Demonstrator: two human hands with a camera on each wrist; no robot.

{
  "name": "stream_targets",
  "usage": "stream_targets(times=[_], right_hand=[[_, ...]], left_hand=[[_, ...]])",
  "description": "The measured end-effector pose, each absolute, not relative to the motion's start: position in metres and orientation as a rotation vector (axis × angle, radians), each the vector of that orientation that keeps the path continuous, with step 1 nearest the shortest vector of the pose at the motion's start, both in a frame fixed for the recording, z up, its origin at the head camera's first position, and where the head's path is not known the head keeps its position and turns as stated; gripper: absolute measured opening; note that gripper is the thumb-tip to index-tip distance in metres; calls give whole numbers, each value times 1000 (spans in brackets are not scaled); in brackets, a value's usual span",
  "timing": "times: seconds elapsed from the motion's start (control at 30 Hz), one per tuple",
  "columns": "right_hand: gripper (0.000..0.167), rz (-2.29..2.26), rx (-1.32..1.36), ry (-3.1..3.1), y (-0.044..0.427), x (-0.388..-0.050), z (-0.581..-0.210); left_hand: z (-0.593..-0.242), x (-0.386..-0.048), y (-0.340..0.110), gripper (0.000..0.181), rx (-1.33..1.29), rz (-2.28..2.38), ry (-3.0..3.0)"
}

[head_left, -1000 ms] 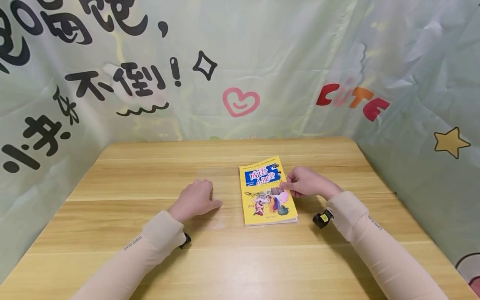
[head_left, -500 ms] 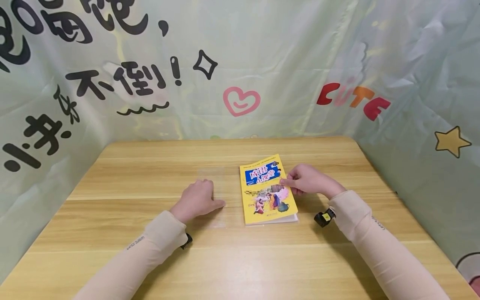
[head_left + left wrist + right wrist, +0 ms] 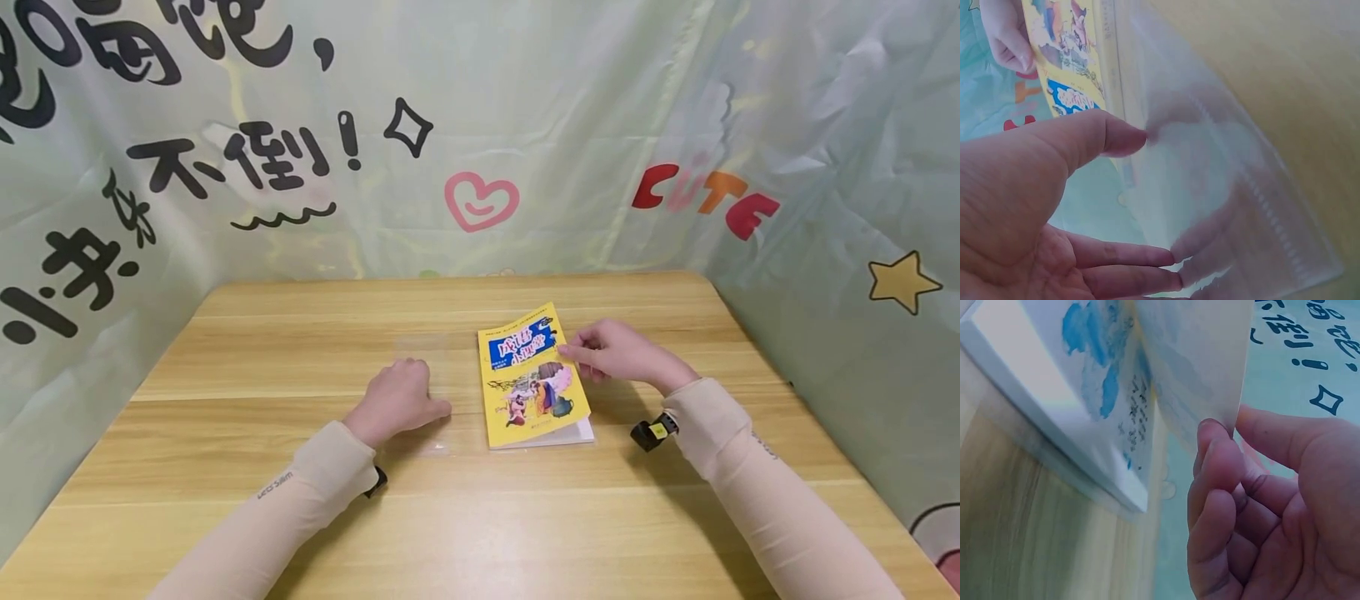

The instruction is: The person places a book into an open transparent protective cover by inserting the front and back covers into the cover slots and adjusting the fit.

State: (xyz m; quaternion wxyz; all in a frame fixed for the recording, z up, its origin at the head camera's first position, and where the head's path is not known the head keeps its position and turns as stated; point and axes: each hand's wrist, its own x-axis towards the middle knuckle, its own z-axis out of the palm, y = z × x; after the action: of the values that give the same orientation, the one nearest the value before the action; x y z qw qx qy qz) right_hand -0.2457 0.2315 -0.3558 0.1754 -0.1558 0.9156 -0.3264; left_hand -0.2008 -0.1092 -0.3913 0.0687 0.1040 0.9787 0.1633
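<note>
A book point(image 3: 536, 375) with a yellow cover lies face up on the wooden table, its front cover lifted along the right edge. My right hand point(image 3: 621, 357) pinches that edge between thumb and fingertips. In the right wrist view the front cover point(image 3: 1204, 356) stands raised off a page point(image 3: 1097, 381) with blue patches and small writing. To the left of the book, a clear plastic sheet point(image 3: 1210, 156) spreads over the table. My left hand point(image 3: 397, 400) touches this sheet with its fingertips and thumb, fingers fairly straight.
The wooden table point(image 3: 262, 350) reaches back to a pale green printed curtain point(image 3: 570, 100), which hangs behind and along both sides. A black wrist strap with a small device point(image 3: 654, 432) hangs below the right cuff.
My right hand has shifted slightly up and away, lifting the book's front cover higher, so more of the white page shows at the lower right. My left hand has moved slightly right.
</note>
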Motion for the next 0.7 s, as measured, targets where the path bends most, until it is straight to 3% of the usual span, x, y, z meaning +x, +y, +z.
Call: stream_targets(times=[0.33,0.7], right_hand=[[28,-1124,-576,2520,225,-244,-346],[26,-1171,-616,2562,212,-243,-343]], left_hand=[[-390,-201,-109,34,301,511,2930],[-389,-201,-112,54,413,540,2926]])
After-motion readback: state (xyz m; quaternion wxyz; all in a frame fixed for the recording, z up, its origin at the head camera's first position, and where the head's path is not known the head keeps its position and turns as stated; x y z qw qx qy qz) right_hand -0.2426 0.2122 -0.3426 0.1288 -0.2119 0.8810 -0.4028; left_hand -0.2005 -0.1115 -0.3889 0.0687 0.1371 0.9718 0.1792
